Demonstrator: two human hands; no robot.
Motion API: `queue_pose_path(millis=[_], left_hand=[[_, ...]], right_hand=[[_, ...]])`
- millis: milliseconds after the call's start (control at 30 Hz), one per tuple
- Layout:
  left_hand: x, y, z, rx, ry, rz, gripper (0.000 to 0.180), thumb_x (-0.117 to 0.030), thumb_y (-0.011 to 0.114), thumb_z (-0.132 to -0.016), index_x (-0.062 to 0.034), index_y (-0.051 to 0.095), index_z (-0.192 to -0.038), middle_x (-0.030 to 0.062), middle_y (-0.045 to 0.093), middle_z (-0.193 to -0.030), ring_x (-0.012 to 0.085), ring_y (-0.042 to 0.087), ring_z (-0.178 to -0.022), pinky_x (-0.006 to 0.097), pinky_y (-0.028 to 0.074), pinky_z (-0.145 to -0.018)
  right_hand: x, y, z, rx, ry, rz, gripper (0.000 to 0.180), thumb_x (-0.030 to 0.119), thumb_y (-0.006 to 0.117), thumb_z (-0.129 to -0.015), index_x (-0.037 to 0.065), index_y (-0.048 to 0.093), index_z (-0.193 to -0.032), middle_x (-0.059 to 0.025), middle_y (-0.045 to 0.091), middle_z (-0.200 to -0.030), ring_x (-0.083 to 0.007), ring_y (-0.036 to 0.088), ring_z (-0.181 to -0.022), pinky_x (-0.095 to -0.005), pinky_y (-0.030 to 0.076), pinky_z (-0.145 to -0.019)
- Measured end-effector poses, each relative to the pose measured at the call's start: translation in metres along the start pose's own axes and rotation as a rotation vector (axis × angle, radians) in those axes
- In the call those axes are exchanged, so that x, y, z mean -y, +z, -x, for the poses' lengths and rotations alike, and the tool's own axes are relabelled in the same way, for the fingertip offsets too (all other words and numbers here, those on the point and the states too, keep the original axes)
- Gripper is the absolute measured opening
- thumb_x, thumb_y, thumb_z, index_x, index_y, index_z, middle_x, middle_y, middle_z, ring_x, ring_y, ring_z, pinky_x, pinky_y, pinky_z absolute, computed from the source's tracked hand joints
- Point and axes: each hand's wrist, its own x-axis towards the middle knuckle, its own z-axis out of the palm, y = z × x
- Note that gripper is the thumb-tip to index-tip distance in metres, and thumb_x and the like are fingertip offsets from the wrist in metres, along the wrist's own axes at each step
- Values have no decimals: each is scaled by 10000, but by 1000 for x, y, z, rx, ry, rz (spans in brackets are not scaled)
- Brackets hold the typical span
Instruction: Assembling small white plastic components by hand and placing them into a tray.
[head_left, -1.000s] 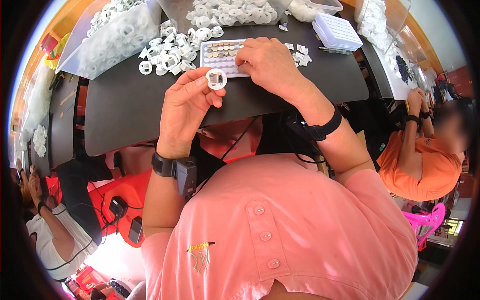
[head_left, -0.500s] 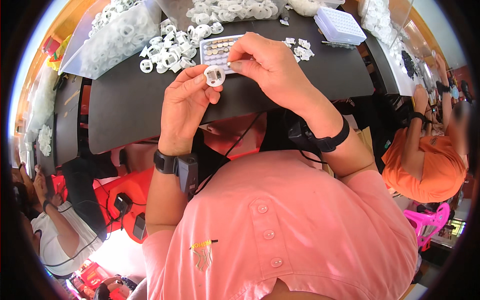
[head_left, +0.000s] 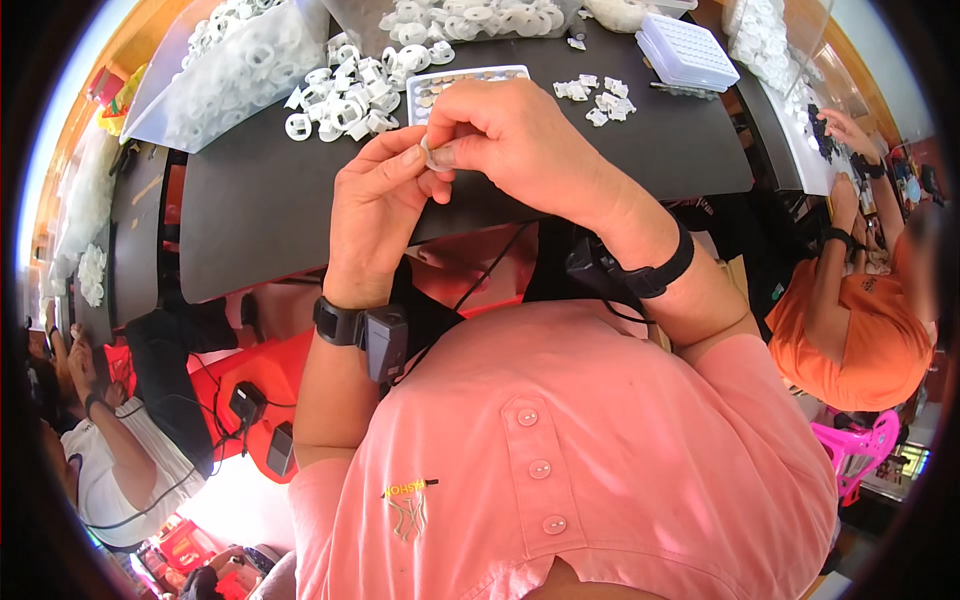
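Both the left hand (head_left: 378,195) and the right hand (head_left: 520,130) pinch a white disc (head_left: 433,155) together, above the worktop (head_left: 265,215) just in front of the tray (head_left: 412,104). A slip or crooked push could drop it, since the hands hide most of its face. Small yellow lettering (head_left: 408,489) marks the pink shirt (head_left: 640,420).

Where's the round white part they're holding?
Upper left of the head view's centre, the round white part is in the left hand, right hand against it.
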Motion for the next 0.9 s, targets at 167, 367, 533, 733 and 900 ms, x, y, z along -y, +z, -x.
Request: queue_pose_path(millis=[167,367,533,733,900], left_hand=[[1,-1,-1,18,4,-62,240,-77,636,-946,60,640,-1142,160,686,-975,243,656,-800,338,514,-691],[1,11,0,-46,14,-147,239,-78,636,-951,64,634,-1143,161,685,-968,238,659,-803,331,509,-670],[2,9,3,-66,45,-74,224,-58,629,-955,71,632,-1139,170,690,-949,238,675,-775,326,525,-661],[2,1,0,-37,12,-60,271,-106,596,-977,60,609,-1190,148,671,-989,224,635,-820,311,478,-658],[2,2,1,-38,13,-50,275,-108,600,-974,59,606,-1192,155,667,-978,227,630,-802,312,479,-659]], right_hand=[[-1,-8,-11,121,110,-131,52,-14,663,-798,-19,614,-816,-57,629,-679,-118,611,-647,-270,459,-611],[-15,-6,-14,95,343,-261,67,20,696,-797,29,634,-820,-26,648,-703,-88,584,-631,-244,451,-573],[-28,-46,-14,-136,191,-6,43,64,689,-833,43,686,-870,-7,653,-741,-76,590,-651,-240,454,-591],[-42,-29,-10,-161,141,645,97,152,684,-787,121,737,-862,-76,724,-803,-290,690,-776,-414,534,-706],[-48,-18,-13,-76,85,766,156,112,632,-805,155,759,-884,-94,722,-794,-304,700,-782,-447,526,-675]])
